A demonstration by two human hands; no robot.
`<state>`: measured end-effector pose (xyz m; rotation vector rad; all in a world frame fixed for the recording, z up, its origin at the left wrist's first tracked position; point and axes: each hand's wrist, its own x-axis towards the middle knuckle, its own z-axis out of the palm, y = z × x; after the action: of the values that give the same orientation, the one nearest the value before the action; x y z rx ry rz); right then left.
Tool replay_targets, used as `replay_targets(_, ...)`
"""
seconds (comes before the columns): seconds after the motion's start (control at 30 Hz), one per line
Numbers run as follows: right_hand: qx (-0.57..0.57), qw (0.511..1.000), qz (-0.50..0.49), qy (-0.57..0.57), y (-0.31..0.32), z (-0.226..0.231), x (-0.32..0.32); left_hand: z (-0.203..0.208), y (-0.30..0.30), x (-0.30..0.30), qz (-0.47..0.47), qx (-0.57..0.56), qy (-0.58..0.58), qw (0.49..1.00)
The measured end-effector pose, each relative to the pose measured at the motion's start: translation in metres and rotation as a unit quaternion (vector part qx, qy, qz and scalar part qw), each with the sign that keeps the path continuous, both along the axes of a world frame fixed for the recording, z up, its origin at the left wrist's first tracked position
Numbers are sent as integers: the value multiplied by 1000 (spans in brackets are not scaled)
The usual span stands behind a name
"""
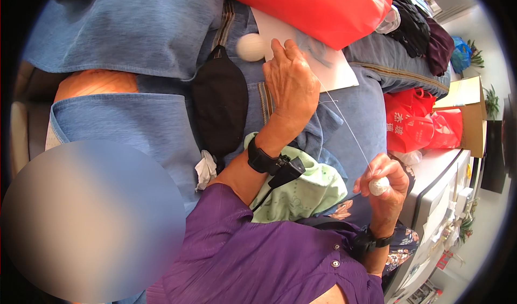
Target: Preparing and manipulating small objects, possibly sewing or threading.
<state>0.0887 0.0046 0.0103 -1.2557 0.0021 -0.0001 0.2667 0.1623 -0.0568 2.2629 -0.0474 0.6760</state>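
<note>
A taut white thread [347, 122] runs between my two hands. My left hand [291, 85] is raised with its fingers bent together at the thread's upper end; the fingertips' grip is partly hidden. Just left of these fingers lies a larger pale ball [250, 47] with a finely ribbed surface, like wound thread. Lower and to the right, my right hand [392, 182] is closed round a small white thread ball [378, 186], where the thread ends. Beneath the left hand are blue denim-like cover [361, 107] and a white sheet [336, 72].
A red bag [323, 7] stands at the top. A black cloth piece [219, 102], crumpled tissue [205, 170] and light green cloth [307, 188] lie near my left forearm. Red bags [412, 121], a cardboard box [468, 110] and a white cabinet [436, 180] are right. A blurred patch covers the lower left.
</note>
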Motion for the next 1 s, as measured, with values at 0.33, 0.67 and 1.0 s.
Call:
replay_targets(0.33, 153, 978, -52, -133, -32, 22, -2, 3, -10, -26, -228, -46, 17, 972)
replay_targets(0.67, 518, 841, -35, -151, -82, 43, -6, 9, -13, -49, -577, -84, 46, 811)
replay_targets(1.0, -276, 925, -261, -19, -86, 7, -4, 35, 6, -55, -766, -314, 89, 554)
